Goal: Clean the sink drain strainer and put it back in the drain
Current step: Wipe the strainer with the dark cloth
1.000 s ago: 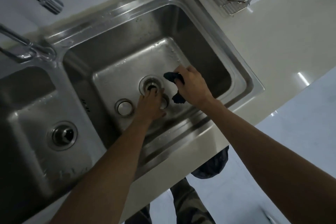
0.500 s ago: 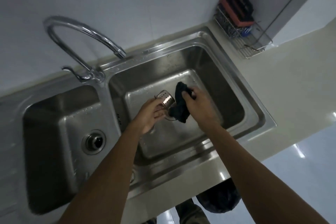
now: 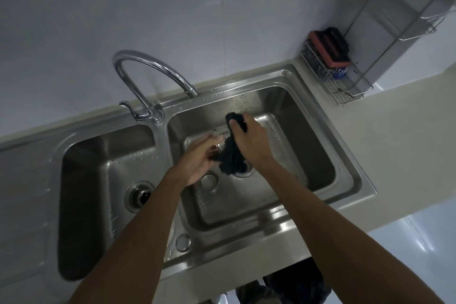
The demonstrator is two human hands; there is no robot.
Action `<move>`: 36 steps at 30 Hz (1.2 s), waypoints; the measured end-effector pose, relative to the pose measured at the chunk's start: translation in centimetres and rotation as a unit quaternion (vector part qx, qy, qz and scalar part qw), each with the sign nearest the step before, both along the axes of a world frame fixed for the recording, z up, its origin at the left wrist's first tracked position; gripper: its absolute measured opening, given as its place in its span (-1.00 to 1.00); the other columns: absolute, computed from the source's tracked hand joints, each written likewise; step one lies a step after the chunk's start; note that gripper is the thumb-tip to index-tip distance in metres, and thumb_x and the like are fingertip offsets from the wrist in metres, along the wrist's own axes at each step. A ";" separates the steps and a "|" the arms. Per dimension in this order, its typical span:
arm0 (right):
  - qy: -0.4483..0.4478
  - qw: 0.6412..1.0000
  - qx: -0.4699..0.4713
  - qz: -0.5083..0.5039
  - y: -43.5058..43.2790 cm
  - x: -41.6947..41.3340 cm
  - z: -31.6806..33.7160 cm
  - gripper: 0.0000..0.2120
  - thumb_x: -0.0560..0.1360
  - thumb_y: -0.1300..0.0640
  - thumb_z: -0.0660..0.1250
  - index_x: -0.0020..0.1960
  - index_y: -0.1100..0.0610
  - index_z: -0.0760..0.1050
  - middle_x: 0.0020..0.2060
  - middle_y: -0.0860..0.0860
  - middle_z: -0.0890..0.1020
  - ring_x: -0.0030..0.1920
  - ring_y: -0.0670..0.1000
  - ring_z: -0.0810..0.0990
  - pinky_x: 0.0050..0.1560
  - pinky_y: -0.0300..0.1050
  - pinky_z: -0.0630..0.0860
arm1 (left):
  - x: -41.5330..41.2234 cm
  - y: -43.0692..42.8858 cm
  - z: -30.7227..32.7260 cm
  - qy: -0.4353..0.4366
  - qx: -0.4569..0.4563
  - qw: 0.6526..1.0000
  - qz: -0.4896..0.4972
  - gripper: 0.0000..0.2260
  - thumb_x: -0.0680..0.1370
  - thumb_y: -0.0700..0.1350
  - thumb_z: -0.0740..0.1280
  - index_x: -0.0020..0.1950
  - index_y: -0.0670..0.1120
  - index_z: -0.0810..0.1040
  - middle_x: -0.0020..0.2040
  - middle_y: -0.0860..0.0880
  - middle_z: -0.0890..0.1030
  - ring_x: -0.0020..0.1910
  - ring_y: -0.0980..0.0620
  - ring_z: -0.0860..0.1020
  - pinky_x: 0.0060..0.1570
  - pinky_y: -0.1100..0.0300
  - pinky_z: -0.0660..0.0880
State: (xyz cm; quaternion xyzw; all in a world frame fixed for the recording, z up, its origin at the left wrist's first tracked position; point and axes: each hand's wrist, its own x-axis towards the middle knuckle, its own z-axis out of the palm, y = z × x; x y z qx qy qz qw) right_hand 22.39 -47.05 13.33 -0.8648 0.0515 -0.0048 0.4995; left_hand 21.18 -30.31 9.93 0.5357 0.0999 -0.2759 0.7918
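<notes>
Hovering clear of sink walls (image 3: 311,136), left hand (image 3: 197,161) grips strainer (image 3: 220,134), right hand (image 3: 252,142) grips cloth (image 3: 230,159).

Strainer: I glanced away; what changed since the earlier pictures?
The left hand lifted the strainer out of the drain and holds it up; the right hand brought the dark cloth against it. The cloth stayed in that hand.

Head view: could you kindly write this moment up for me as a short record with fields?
strainer: out of the drain, held above the right basin
left hand: grips the strainer
right hand: grips the dark cloth against the strainer
drain: without strainer, partly hidden by the cloth
faucet: no stream visible
</notes>
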 end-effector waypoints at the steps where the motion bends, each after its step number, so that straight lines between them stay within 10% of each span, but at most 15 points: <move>1: 0.019 1.000 0.001 -0.008 -0.3 0.6 0.4 -0.87 0.63 0.01 0.26 -0.01 0.07 0.40 -0.22 -0.10 0.53 -0.25 -0.23 0.49 -0.33 -0.49 0.36 | -0.2 -0.2 0.0 -0.007 -0.002 1.000 -0.013 -0.58 0.56 -0.07 0.47 0.32 -0.28 0.53 0.25 -0.23 0.60 0.23 -0.18 0.58 0.37 -0.08 0.49; 14: 0.092 0.995 0.024 -0.017 -0.1 1.7 -0.9 -0.76 0.59 -0.02 0.28 0.12 0.12 0.53 -0.05 0.03 0.63 -0.05 -0.01 0.61 -0.18 -0.28 0.43 | -1.5 -1.2 -0.5 0.013 0.007 0.997 0.071 -0.49 0.45 -0.23 0.54 0.36 -0.18 0.47 0.20 -0.28 0.65 0.13 -0.16 0.68 0.13 0.09 0.62; 22: 0.224 0.882 0.387 -0.147 -0.3 -2.4 -1.5 -0.75 0.54 0.21 0.43 0.17 0.28 0.54 0.08 0.22 0.68 0.08 0.18 0.69 0.06 0.12 0.66 | -0.4 -1.4 0.5 0.098 -0.026 0.973 0.207 -0.47 0.43 0.07 0.54 0.34 -0.05 0.53 0.23 -0.18 0.66 0.19 -0.17 0.65 0.05 0.03 0.59; 28: 0.098 0.986 0.114 -0.077 3.1 -3.7 -1.4 -0.76 0.47 0.07 0.50 0.13 0.06 0.67 -0.05 -0.03 0.73 -0.04 -0.06 0.69 0.07 -0.12 0.63 | -0.8 -3.7 0.6 0.144 0.034 0.970 0.192 -0.59 0.49 0.12 0.48 0.19 -0.14 0.68 0.12 -0.21 0.71 0.10 -0.15 0.69 0.04 -0.02 0.65; 36: -0.055 0.986 -0.157 -0.018 1.9 -2.4 -0.3 -0.87 0.57 0.24 0.34 -0.01 0.20 0.67 -0.21 0.10 0.70 -0.24 0.06 0.66 -0.20 -0.14 0.58 | -0.8 -4.6 1.8 0.059 0.053 0.985 0.155 -0.54 0.48 0.07 0.54 0.21 -0.25 0.64 -0.02 -0.14 0.69 -0.08 -0.06 0.64 -0.02 0.08 0.53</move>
